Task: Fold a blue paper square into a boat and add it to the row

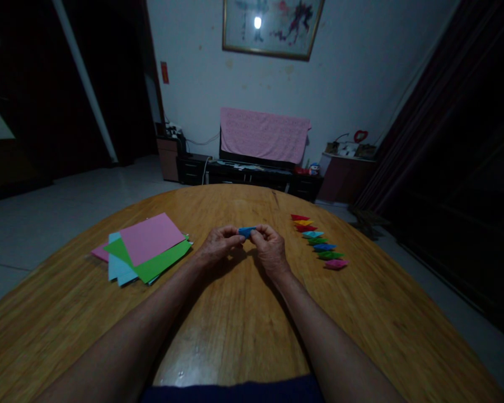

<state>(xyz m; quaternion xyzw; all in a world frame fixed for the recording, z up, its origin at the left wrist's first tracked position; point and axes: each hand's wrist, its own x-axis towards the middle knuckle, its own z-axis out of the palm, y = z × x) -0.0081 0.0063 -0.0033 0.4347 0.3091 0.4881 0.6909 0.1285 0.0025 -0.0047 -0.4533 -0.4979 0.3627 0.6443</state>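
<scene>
A small folded blue paper piece (246, 231) is pinched between both hands just above the round wooden table (235, 324). My left hand (218, 246) grips its left end with closed fingers. My right hand (269, 246) grips its right end the same way. To the right lies a row of several small folded paper shapes (318, 240) in red, yellow, teal, green, blue and pink. To the left sits a loose stack of coloured paper sheets (145, 249), pink on top of green and light blue.
Beyond the table stand a low dark cabinet with a screen covered by a pink cloth (264, 134), a framed picture (273, 25) on the white wall, and a small side cabinet (346, 173) at the right. Dark curtains hang on the right.
</scene>
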